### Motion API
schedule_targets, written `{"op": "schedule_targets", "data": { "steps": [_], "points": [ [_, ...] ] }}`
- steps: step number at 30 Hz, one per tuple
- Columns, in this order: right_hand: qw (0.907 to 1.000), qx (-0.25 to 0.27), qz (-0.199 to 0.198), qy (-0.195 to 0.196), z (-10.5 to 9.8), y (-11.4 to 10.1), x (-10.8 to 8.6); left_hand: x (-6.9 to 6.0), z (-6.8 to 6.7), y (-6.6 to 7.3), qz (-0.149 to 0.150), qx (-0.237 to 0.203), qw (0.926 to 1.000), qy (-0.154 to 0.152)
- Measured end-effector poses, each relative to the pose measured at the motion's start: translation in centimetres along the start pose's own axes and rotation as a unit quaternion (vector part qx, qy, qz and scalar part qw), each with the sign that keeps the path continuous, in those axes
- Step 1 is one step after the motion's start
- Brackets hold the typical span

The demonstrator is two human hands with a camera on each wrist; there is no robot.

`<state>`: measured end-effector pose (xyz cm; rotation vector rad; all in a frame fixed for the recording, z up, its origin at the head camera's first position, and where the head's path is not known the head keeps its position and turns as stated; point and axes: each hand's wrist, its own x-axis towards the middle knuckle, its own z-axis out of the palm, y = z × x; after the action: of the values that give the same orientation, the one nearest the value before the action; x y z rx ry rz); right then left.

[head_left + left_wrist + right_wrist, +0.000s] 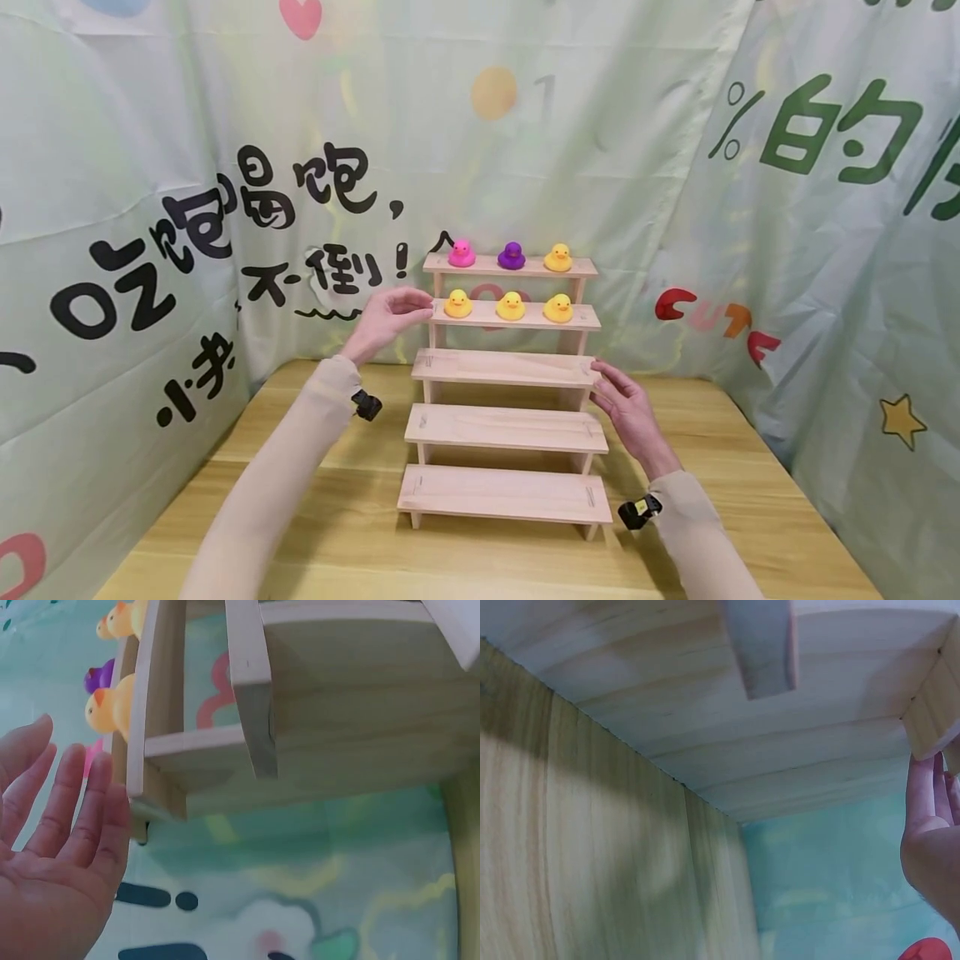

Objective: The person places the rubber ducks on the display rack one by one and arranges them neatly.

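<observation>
The left arm is stretched forward, and the left hand (390,318) is held at the left end of the second step from the top of a five-step stand of pale wood (495,367). Its fingers are kept nearly straight, and nothing is held by them. The right hand (628,417) is placed lower, at the right end of the middle step; its fingers are slightly bent and narrowly spaced, and the edge of this step is touched by their tips. The stand is set on a wood-grained bench (352,500). On its top step a pink rubber duck (461,253), a purple rubber duck (512,256) and a yellow rubber duck (558,258) are lined up; on the second, three yellow rubber ducks (510,306) are seen. By the left wrist view the palm is revealed, which is hidden from the head view; whether the wood is touched there cannot be told. By the right wrist view the stand is shown from below.
</observation>
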<state>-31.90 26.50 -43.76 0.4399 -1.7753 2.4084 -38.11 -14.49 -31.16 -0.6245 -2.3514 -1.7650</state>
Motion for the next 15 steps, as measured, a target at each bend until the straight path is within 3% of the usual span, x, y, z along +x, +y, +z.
{"op": "schedule_targets", "data": {
  "steps": [7, 15],
  "points": [
    [1.0000, 0.007, -0.003, -0.002, 0.2, -0.2, 0.0, -1.5, -2.1, -0.9, 0.003, 0.013, 0.9998, -0.012],
    [0.9998, 0.018, 0.000, -0.007, 0.2, -0.3, 0.1, -3.1, -3.9, -2.4, -0.020, 0.020, 0.9992, -0.030]
  ]
}}
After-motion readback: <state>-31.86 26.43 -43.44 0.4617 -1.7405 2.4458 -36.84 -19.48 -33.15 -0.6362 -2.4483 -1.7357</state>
